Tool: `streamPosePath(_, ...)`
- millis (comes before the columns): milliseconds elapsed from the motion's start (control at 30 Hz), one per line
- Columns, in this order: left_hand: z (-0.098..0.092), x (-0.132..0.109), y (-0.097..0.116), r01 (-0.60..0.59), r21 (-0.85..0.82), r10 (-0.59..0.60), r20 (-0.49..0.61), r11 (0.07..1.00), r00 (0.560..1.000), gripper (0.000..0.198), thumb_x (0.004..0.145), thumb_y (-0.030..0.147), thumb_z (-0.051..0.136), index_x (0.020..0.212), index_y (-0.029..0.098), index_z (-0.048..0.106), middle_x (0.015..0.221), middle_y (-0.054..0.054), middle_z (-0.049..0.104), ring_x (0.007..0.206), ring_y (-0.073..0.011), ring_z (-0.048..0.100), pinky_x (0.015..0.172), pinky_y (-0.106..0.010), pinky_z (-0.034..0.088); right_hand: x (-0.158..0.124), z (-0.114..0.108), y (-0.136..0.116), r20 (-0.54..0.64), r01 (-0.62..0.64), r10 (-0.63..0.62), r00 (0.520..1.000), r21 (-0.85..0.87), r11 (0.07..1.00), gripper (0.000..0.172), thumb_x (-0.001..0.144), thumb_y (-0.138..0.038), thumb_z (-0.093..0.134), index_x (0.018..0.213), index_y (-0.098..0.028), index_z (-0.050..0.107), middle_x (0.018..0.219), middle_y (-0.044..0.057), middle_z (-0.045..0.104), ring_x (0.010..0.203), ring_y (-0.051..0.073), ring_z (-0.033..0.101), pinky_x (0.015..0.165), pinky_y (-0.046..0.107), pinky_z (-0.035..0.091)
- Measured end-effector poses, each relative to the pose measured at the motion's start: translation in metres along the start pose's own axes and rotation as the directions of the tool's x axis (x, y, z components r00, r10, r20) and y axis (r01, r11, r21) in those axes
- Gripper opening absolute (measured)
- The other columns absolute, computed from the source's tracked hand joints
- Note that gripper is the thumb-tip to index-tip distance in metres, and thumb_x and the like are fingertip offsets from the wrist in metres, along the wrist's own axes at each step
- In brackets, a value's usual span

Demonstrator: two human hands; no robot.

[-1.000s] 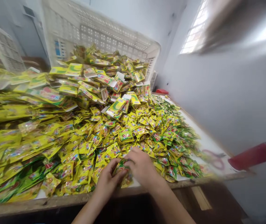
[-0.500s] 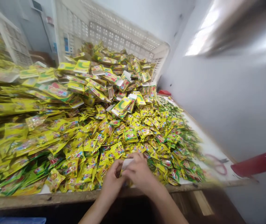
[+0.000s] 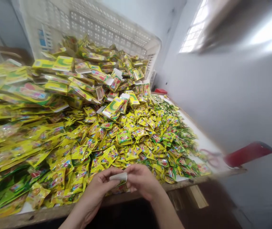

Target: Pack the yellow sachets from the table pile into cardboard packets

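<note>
Through the head camera, I saw the left hand (image 3: 96, 188) and right hand (image 3: 143, 182) gripping 1 small carton (image 3: 118, 176) between them, its white flap showing, its printed sides mostly hidden. Just beyond both hands lay heaped yellow-green sachets (image 3: 124, 136); farther off, a white plastic crate (image 3: 102, 24) was cut off above. Rightward of the right hand, pink-handled scissors (image 3: 213, 158) blurred.
</note>
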State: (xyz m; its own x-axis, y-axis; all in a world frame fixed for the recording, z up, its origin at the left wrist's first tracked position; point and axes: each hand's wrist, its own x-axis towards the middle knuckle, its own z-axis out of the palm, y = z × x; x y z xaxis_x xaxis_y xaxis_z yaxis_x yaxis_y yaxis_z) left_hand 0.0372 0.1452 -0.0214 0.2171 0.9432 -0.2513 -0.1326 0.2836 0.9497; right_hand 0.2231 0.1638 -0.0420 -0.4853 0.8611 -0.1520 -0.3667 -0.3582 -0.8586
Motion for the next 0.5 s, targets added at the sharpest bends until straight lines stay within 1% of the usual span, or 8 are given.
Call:
streamPosePath(100, 0.004, -0.002, 0.003, 0.027, -0.073, -0.025, 0.024, 0.997, 0.999, 0.031, 0.072, 0.033, 0.074, 0.099, 0.018, 0.072, 0.097, -0.008, 0.073, 0.093, -0.0227, 0.064, 0.083, -0.028, 0.047, 0.004, 0.005, 0.001, -0.067, 0.024, -0.034, 0.997, -0.14, 0.99, 0.02, 0.069, -0.027, 0.074, 0.084, -0.015, 0.065, 0.056, -0.005, 0.053, 0.042, 0.006, 0.042, 0.039, 0.017, 0.029)
streamPosePath(167, 0.008, 0.001, 0.001, 0.022, -0.094, -0.021, 0.018, 0.995, 1.0, 0.035, 0.071, 0.034, 0.076, 0.101, 0.017, 0.071, 0.099, -0.009, 0.073, 0.094, -0.023, 0.065, 0.084, -0.029, 0.048, 0.01, 0.009, 0.002, -0.122, 0.046, -0.077, 0.99, -0.243, 0.969, 0.012, 0.066, -0.02, 0.07, 0.075, -0.016, 0.063, 0.053, -0.007, 0.049, 0.043, 0.006, 0.038, 0.04, 0.017, 0.026)
streamPosePath(200, 0.01, 0.004, -0.001, 0.007, -0.098, -0.007, 0.003, 0.995, 1.0, 0.037, 0.07, 0.035, 0.077, 0.101, 0.017, 0.071, 0.1, -0.009, 0.073, 0.094, -0.0231, 0.065, 0.084, -0.029, 0.049, 0.014, 0.01, 0.003, -0.17, 0.065, -0.123, 0.978, -0.312, 0.948, 0.009, 0.064, -0.016, 0.068, 0.07, -0.016, 0.061, 0.052, -0.007, 0.047, 0.045, 0.006, 0.037, 0.041, 0.017, 0.026)
streamPosePath(267, 0.013, 0.012, -0.009, -0.063, -0.099, 0.055, -0.086, 0.993, 0.995, 0.038, 0.068, 0.036, 0.078, 0.1, 0.018, 0.071, 0.1, -0.009, 0.074, 0.094, -0.0231, 0.066, 0.085, -0.029, 0.05, 0.02, 0.012, 0.005, -0.265, 0.11, -0.242, 0.933, -0.431, 0.896, 0.007, 0.062, -0.012, 0.065, 0.062, -0.015, 0.06, 0.051, -0.007, 0.045, 0.049, 0.006, 0.038, 0.045, 0.017, 0.029)
streamPosePath(333, 0.015, 0.018, -0.018, -0.158, -0.071, 0.137, -0.234, 0.985, 0.962, 0.034, 0.07, 0.037, 0.077, 0.098, 0.019, 0.072, 0.099, -0.007, 0.075, 0.094, -0.0226, 0.067, 0.086, -0.029, 0.051, 0.024, 0.013, 0.006, -0.302, 0.147, -0.315, 0.9, -0.47, 0.87, 0.002, 0.066, -0.015, 0.065, 0.067, -0.015, 0.066, 0.058, -0.005, 0.051, 0.05, 0.007, 0.042, 0.045, 0.018, 0.033)
streamPosePath(400, 0.016, 0.021, -0.026, -0.219, -0.008, 0.202, -0.359, 0.976, 0.911, 0.03, 0.073, 0.038, 0.074, 0.096, 0.02, 0.074, 0.097, -0.005, 0.076, 0.096, -0.0226, 0.067, 0.088, -0.031, 0.051, 0.023, 0.013, 0.005, -0.274, 0.183, -0.334, 0.902, -0.457, 0.87, 0.013, 0.073, -0.025, 0.067, 0.081, -0.016, 0.073, 0.072, 0.0, 0.06, 0.048, 0.007, 0.046, 0.043, 0.019, 0.037)
streamPosePath(433, 0.015, 0.021, -0.029, -0.231, 0.028, 0.224, -0.387, 0.972, 0.894, 0.028, 0.075, 0.039, 0.072, 0.095, 0.02, 0.074, 0.097, -0.004, 0.076, 0.097, -0.023, 0.067, 0.09, -0.032, 0.051, 0.022, 0.012, 0.003, -0.256, 0.191, -0.332, 0.908, -0.452, 0.871, 0.018, 0.076, -0.03, 0.067, 0.085, -0.017, 0.075, 0.077, 0.001, 0.062, 0.047, 0.007, 0.048, 0.042, 0.02, 0.039)
streamPosePath(500, 0.014, 0.021, -0.03, -0.233, 0.086, 0.248, -0.388, 0.969, 0.888, 0.027, 0.078, 0.04, 0.069, 0.095, 0.02, 0.075, 0.099, -0.004, 0.076, 0.101, -0.0238, 0.066, 0.093, -0.033, 0.05, 0.018, 0.011, -0.001, -0.255, 0.18, -0.309, 0.916, -0.428, 0.886, 0.025, 0.077, -0.039, 0.068, 0.085, -0.017, 0.077, 0.075, 0.002, 0.064, 0.045, 0.008, 0.051, 0.043, 0.022, 0.043)
